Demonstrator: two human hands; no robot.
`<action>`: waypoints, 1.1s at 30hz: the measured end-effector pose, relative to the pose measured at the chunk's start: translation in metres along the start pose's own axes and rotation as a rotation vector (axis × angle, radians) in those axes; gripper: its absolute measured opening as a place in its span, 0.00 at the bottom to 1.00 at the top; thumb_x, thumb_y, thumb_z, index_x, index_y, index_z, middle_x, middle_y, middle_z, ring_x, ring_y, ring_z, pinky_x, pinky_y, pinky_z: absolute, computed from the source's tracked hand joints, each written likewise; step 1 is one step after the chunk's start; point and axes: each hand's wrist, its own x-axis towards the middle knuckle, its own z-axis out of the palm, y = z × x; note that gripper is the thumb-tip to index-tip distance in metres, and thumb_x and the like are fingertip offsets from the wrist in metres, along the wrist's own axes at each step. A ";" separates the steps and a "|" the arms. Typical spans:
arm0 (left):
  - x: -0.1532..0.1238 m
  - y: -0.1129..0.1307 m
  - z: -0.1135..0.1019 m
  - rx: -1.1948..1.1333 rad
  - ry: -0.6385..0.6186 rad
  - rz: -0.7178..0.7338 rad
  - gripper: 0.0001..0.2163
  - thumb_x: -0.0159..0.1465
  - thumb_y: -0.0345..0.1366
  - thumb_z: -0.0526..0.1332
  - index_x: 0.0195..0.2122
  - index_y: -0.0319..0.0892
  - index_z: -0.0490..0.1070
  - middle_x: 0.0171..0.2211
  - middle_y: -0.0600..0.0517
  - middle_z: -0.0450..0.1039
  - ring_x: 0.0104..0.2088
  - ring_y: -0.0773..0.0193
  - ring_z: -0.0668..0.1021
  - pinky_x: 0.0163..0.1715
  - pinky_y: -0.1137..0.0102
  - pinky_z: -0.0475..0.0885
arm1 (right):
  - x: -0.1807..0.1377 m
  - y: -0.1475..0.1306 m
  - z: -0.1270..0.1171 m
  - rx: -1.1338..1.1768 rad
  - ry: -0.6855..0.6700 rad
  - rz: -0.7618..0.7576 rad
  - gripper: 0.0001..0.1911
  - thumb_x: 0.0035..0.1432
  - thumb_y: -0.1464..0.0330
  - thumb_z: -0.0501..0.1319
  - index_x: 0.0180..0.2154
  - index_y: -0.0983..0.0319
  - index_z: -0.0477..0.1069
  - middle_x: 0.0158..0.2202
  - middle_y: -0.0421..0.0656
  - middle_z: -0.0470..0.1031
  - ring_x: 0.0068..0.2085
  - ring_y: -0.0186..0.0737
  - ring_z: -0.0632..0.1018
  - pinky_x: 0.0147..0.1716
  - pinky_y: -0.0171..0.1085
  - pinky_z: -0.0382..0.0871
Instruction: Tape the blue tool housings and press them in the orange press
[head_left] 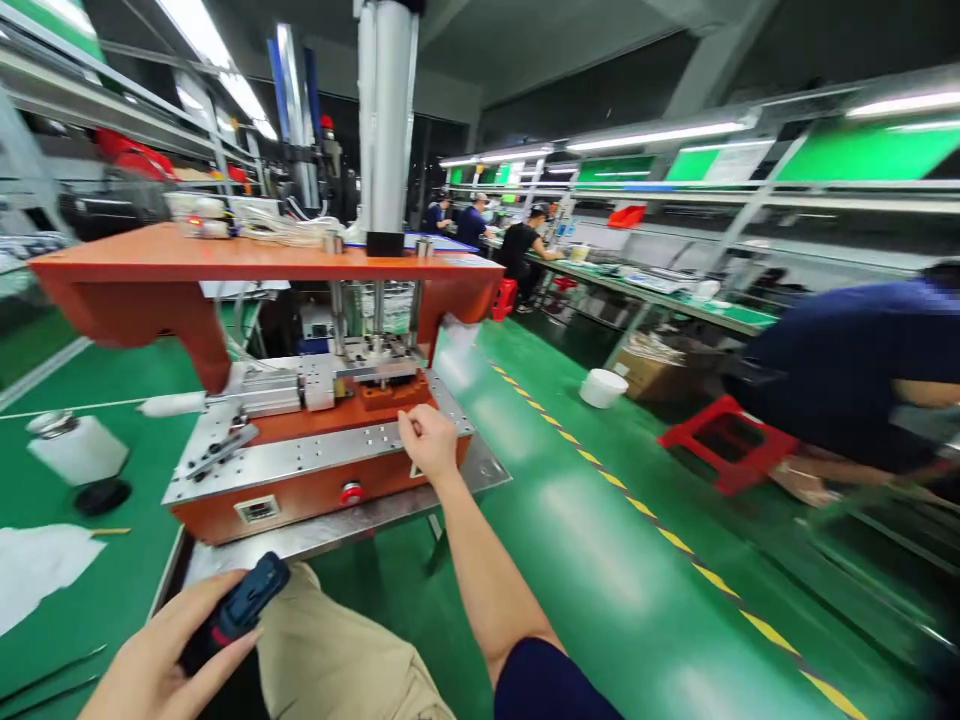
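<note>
At the lower left, my left hand [176, 650] is wrapped round a small dark blue and black handheld device [251, 597] with a red detail; its exact kind is not clear. My right hand [431, 440] reaches forward with curled fingers to the front edge of an orange-red pneumatic press [247, 262]. Its fingertips are just in front of the orange fixture block [394, 395] under the press plate [382, 357]. Whether anything is between those fingers is hidden. A red button [351, 493] and a small display [257, 510] are on the press's front face.
On the green bench to the left are a white bottle [79, 447], a black round cap [103, 496], a white cloth [41, 570] and tweezers [56, 675]. A co-worker [847, 370] sits at the right by a red stool [731, 440]. A white bucket [603, 388] stands on the floor.
</note>
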 end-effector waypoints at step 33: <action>-0.004 0.019 0.004 0.312 -0.014 0.359 0.21 0.66 0.44 0.66 0.59 0.53 0.69 0.52 0.51 0.78 0.50 0.59 0.82 0.50 0.73 0.77 | -0.005 0.008 0.005 0.003 0.065 -0.072 0.20 0.67 0.65 0.59 0.22 0.60 0.60 0.20 0.34 0.59 0.22 0.31 0.62 0.26 0.34 0.54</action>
